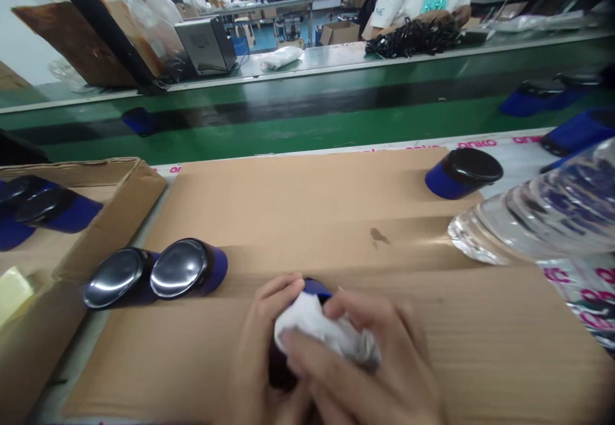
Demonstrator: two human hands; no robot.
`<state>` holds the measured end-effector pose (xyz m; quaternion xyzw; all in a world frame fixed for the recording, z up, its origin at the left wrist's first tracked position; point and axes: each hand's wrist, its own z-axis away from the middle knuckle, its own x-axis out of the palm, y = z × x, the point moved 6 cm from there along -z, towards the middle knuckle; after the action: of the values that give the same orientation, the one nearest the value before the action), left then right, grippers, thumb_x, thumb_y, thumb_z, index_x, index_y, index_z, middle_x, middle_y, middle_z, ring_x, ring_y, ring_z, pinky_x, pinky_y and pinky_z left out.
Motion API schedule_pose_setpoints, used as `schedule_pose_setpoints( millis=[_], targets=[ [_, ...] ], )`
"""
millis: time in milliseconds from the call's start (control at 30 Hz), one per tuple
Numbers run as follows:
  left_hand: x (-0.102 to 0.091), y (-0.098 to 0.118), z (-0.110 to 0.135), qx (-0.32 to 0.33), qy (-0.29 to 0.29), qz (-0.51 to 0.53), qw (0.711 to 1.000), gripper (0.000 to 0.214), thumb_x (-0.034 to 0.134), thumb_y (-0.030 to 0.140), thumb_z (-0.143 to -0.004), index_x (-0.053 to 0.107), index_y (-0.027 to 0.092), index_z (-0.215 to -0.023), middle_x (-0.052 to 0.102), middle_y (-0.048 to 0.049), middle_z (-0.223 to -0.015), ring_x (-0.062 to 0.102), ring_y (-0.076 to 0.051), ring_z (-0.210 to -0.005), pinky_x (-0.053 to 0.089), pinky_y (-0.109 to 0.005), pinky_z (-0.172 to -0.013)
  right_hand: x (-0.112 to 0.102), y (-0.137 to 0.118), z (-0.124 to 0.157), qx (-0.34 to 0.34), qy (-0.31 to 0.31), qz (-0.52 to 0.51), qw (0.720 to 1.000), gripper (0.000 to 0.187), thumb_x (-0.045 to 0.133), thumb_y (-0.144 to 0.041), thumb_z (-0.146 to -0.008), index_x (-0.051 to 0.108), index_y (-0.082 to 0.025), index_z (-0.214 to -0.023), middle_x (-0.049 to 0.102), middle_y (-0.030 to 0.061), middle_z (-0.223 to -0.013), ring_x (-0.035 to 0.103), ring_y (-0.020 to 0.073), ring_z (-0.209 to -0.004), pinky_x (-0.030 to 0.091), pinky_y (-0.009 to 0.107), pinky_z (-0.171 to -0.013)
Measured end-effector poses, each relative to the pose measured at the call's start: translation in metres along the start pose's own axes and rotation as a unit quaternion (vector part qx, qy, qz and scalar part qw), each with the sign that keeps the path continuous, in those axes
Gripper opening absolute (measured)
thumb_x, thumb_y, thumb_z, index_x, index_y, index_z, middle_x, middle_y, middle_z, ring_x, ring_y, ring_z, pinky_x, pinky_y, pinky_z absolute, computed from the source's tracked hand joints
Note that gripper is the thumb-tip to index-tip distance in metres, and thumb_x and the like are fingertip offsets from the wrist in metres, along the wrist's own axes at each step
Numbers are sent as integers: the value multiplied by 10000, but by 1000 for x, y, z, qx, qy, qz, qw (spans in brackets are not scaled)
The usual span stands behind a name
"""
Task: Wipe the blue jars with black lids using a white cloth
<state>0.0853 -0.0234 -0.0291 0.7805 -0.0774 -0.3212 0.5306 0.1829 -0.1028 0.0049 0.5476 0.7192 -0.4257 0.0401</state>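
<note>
My left hand (pixel 262 341) is wrapped round a blue cylinder (pixel 314 286) with a dark end, held low over the cardboard sheet (pixel 336 220). My right hand (pixel 365 367) presses a crumpled white cloth (pixel 317 329) against that cylinder, fingers closed over the cloth. Most of the cylinder is hidden by both hands. Two more blue cylinders with shiny black caps (pixel 180 268) (pixel 118 277) lie side by side just left of my hands.
An open cardboard box (pixel 120 188) at the left holds several blue cylinders. Another blue cylinder (pixel 461 174) lies at the sheet's far right. A clear plastic water bottle (pixel 542 213) lies at the right. Behind runs a green conveyor (pixel 307 117); a person in white works across it.
</note>
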Motion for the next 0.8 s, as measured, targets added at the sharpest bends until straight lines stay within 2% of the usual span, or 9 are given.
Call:
schedule_pose_setpoints(
  millis=[133,200,267,367,467,533,600,700,800],
  targets=[
    [4,-1,-1,-9,-9,-5,1000,569,658,131,-803,470,341,-1297,493,-1,-1332,504,-190,-1243,399,-312,-1063,-1,35,-23,72,-58,-109,990,281,580,-128,-911,655,-272,-1140,519,15,-1059,570,78,-921,502,156,-760],
    [4,2,-2,26,10,-6,1000,581,664,102,-785,477,307,-1295,480,-6,-1337,473,-169,-1263,367,-257,-1075,-13,55,-25,118,-38,-75,989,180,564,-176,-930,644,-265,-1066,552,-10,-1014,590,59,-929,486,126,-784],
    [4,5,-1,66,13,-5,998,578,659,110,-793,468,290,-1308,480,-2,-1331,459,-142,-1271,350,-206,-1077,-28,64,-23,116,-9,4,993,115,583,-252,-915,596,-232,-1028,584,18,-1056,588,131,-1027,468,238,-905],
    [5,9,0,84,13,-29,996,508,621,174,-859,455,282,-1327,481,4,-1344,464,-112,-1276,326,-170,-1098,-45,54,-19,73,25,123,989,326,599,-382,-891,540,-160,-1123,511,173,-1306,428,345,-1291,318,507,-1051],
    [2,10,2,67,33,-8,997,419,594,329,-907,481,305,-1310,509,14,-1328,485,-111,-1260,347,-180,-1093,-45,35,-11,40,5,146,989,340,473,-438,-964,552,-170,-1157,427,175,-1410,365,327,-1340,264,441,-1069],
    [-1,8,4,44,54,13,997,424,621,410,-885,517,309,-1284,540,15,-1305,510,-131,-1233,383,-210,-1080,-32,23,-4,-13,-57,136,989,446,405,-504,-978,540,-160,-1226,394,174,-1433,350,316,-1344,265,394,-1044],
    [-4,9,6,37,81,24,996,477,646,508,-841,553,295,-1258,571,12,-1291,523,-155,-1221,402,-230,-1078,-18,18,5,-64,-129,151,978,626,374,-592,-950,487,-107,-1330,348,201,-1463,300,361,-1363,247,438,-1022],
    [-8,19,10,62,107,59,991,497,638,567,-811,594,304,-1231,607,44,-1278,539,-144,-1212,390,-195,-1083,-10,29,11,-61,-166,185,967,663,386,-618,-899,473,-149,-1360,509,127,-1368,429,356,-1243,208,510,-972],
    [-7,29,12,39,112,112,987,405,667,520,-788,664,367,-1163,632,89,-1295,574,-150,-1218,422,-195,-1077,-14,33,9,-73,-166,129,975,535,447,-492,-912,449,-195,-1356,665,-8,-1185,601,218,-1056,266,411,-938]
  ],
)
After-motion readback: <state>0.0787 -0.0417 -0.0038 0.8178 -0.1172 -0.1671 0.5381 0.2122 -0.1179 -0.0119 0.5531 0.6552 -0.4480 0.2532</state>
